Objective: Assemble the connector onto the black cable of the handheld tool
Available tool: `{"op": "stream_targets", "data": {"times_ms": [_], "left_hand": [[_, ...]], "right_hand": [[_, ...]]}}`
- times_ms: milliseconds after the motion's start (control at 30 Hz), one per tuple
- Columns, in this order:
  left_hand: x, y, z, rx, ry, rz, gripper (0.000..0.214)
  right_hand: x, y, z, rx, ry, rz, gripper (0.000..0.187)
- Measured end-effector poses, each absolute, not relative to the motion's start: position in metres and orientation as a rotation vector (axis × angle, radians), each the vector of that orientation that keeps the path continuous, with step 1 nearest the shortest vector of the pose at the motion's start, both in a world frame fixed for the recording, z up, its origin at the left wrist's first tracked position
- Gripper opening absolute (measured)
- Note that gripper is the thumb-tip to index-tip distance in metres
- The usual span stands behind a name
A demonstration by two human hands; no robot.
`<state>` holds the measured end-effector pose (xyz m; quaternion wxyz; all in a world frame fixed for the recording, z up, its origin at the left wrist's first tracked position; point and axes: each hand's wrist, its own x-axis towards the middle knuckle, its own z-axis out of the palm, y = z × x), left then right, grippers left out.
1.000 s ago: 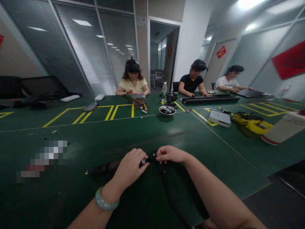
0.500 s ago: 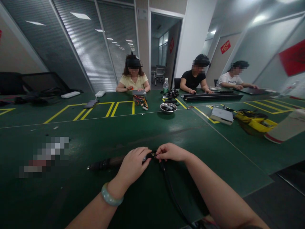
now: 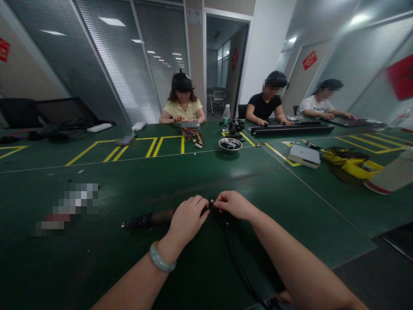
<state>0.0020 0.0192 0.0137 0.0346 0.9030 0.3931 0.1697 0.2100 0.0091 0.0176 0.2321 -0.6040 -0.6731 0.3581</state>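
Toward the bench's (image 3: pixel 145 183) near edge, the tool (image 3: pixel 161 218) is seemingly being worked: left hand (image 3: pixel 189 218) gripping it, right hand (image 3: pixel 235 205) pinched, contents unclear. Steadiness seems needed.

Left hand (image 3: pixel 189 215) curls palm-down, and here's the right hand (image 3: pixel 234 205) just beside it, fingers (image 3: pixel 220 203) bent into a pinch!

We see a dark green table (image 3: pixel 277 185) marked with yellow tape lines (image 3: pixel 81 153). Our bangle (image 3: pixel 157 259) is pale green with lighter flecks. The tool (image 3: pixel 161 216) shows a dull brown middle and a black front, and the cable (image 3: pixel 237 254) is black. We also see a pale yellow shirt (image 3: pixel 185 110), a black shirt (image 3: pixel 265 105), a white shirt (image 3: pixel 314 105) with dark lettering, a silver bowl (image 3: pixel 230 150), a yellow tray (image 3: pixel 355 172) and a red paper diamond (image 3: pixel 310 60) with a gold character.
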Motion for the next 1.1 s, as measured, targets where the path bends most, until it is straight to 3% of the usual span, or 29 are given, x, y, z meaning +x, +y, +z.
{"op": "stream_targets", "data": {"times_ms": [400,633,1100], "left_hand": [[-0.008,0.021,0.017,2.776,1.062,0.556,0.015],[-0.008,0.018,0.019,2.738,1.078,0.562,0.014],[-0.006,0.021,0.015,2.695,1.155,0.587,0.012]], "right_hand": [[0.217,0.010,0.021,-1.647,-1.966,0.975,0.023],[0.205,0.002,0.024,-1.680,-2.156,0.734,0.013],[0.199,0.000,0.023,-1.625,-2.216,0.639,0.011]]}}
